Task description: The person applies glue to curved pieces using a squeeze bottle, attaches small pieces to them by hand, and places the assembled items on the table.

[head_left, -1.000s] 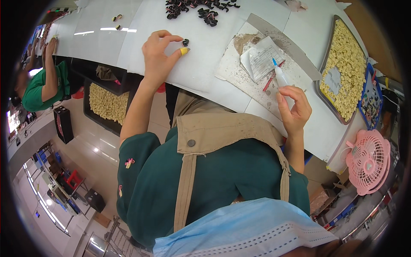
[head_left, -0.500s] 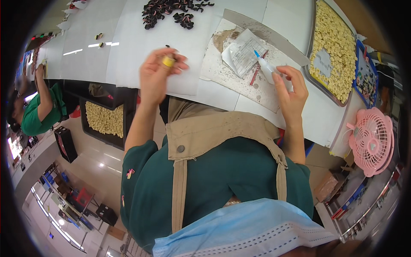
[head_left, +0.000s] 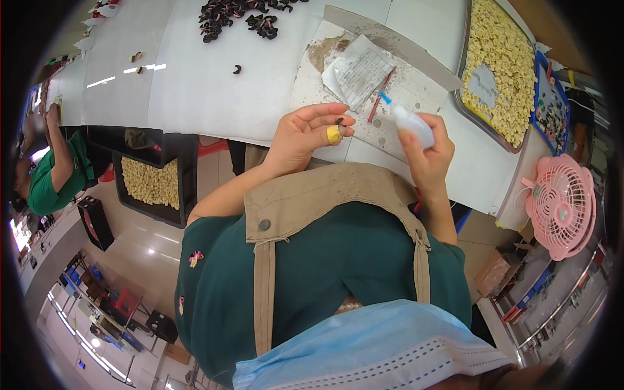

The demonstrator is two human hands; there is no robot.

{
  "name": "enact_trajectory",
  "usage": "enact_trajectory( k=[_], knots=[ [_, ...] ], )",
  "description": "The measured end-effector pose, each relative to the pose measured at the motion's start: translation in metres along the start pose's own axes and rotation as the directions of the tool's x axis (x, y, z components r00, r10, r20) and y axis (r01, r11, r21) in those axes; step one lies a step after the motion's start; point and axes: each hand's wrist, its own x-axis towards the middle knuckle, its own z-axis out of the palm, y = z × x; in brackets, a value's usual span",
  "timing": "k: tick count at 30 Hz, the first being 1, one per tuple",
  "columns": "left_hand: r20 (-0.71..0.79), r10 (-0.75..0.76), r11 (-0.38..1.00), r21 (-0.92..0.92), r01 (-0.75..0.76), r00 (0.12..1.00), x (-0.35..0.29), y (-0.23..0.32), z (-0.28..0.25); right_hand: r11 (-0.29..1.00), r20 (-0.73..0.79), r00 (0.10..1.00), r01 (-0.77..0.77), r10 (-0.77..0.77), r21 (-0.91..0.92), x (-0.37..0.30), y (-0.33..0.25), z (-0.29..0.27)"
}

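My left hand (head_left: 305, 138) is pinched at the near edge of the table, holding a small dark piece (head_left: 340, 121) between thumb and fingertips. Something yellow, apparently a wrap, is around the thumb tip (head_left: 334, 134). Wrapped in my right hand (head_left: 430, 148) is a translucent white squeeze bottle (head_left: 412, 123), its blue nozzle (head_left: 385, 98) tilted up and left. Below the nozzle lies a stained white board (head_left: 383, 133) with a crumpled printed paper (head_left: 361, 73) and a thin dark red stick (head_left: 381, 95). A single black curved piece (head_left: 237, 69) rests on the white table farther left.
A heap of black and pink curved pieces (head_left: 224, 16) is at the back. On the right are a metal tray of pale yellow pieces (head_left: 497, 71), a blue tray (head_left: 552, 107) and a pink fan (head_left: 560, 207). A black crate (head_left: 184, 188) and a person in green (head_left: 62, 172) are left.
My left hand has moved right and nearer to the bottle, its fingers drawn in on the small dark piece. My right hand has wrapped more firmly round the bottle. The view has shifted slightly.
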Motion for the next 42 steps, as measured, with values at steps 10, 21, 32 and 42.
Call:
enact_trajectory(
  k=[10,21,32,42],
  knots=[
    [0.003,0.025,1.000,0.008,-0.026,1.000,-0.0015,-0.0011,-0.0005,0.966,0.040,0.978,0.197,-0.206,0.167,-0.0114,-0.0071,0.0014],
    [0.138,0.142,0.942,0.285,-0.176,0.980,-0.0044,-0.0069,-0.0049,0.963,0.020,0.989,0.136,-0.145,0.234,-0.0118,-0.0110,0.0069],
    [0.062,0.142,0.967,0.205,-0.152,0.988,-0.0028,-0.0023,0.0006,0.961,0.023,0.990,0.129,-0.139,0.244,-0.0136,-0.0054,0.0045],
    [0.089,0.105,0.988,0.107,-0.114,0.991,-0.0037,-0.0046,-0.0026,0.957,0.020,0.989,0.137,-0.147,0.256,-0.0136,-0.0072,0.0060]
  ],
)
